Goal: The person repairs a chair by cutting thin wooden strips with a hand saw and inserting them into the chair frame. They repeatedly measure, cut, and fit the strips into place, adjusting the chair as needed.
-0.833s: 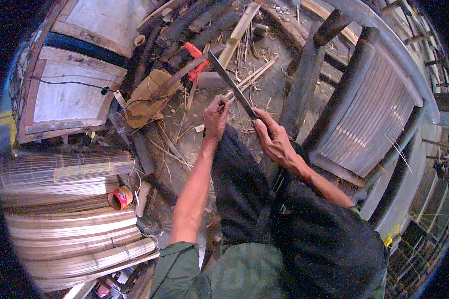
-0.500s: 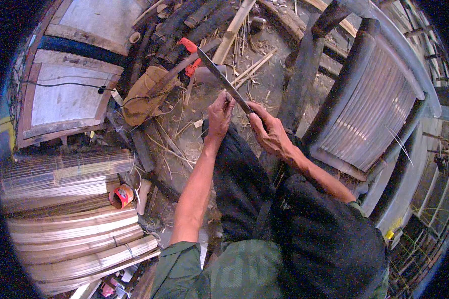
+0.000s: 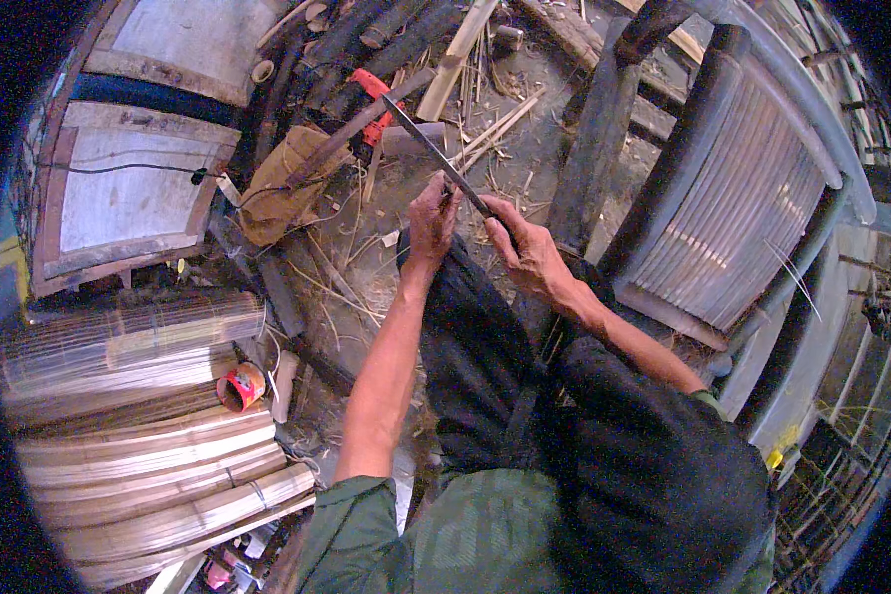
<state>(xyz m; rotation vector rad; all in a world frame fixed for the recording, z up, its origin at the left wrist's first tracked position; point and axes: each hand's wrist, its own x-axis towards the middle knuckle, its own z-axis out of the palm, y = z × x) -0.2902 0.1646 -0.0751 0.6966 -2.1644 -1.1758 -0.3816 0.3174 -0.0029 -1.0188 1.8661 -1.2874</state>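
Observation:
A long, dark-bladed knife (image 3: 431,148) slants across the space in front of my knees. My right hand (image 3: 530,252) is closed around its lower end, so the handle is mostly hidden. Close by the blade's left side, my left hand (image 3: 430,220) is closed with thumb and fingertips pressed together. Whatever the left fingers pinch is too small or too covered to make out. Both hands are above my dark-trousered left leg (image 3: 470,317). Past the blade's tip lies a bright orange-red tool (image 3: 371,99) among dark poles.
Bundled bamboo slats (image 3: 158,445) lie at the left, with a red tin (image 3: 240,387) on them. A brown sack (image 3: 292,188) sits ahead, left of scattered bamboo strips (image 3: 505,129). A bamboo-slatted frame (image 3: 733,208) stands close on the right. White-panelled doors (image 3: 134,178) are far left.
The knife and my right hand have shifted slightly toward the left. My left hand stays beside the blade, still closed. The whole view has drifted a little.

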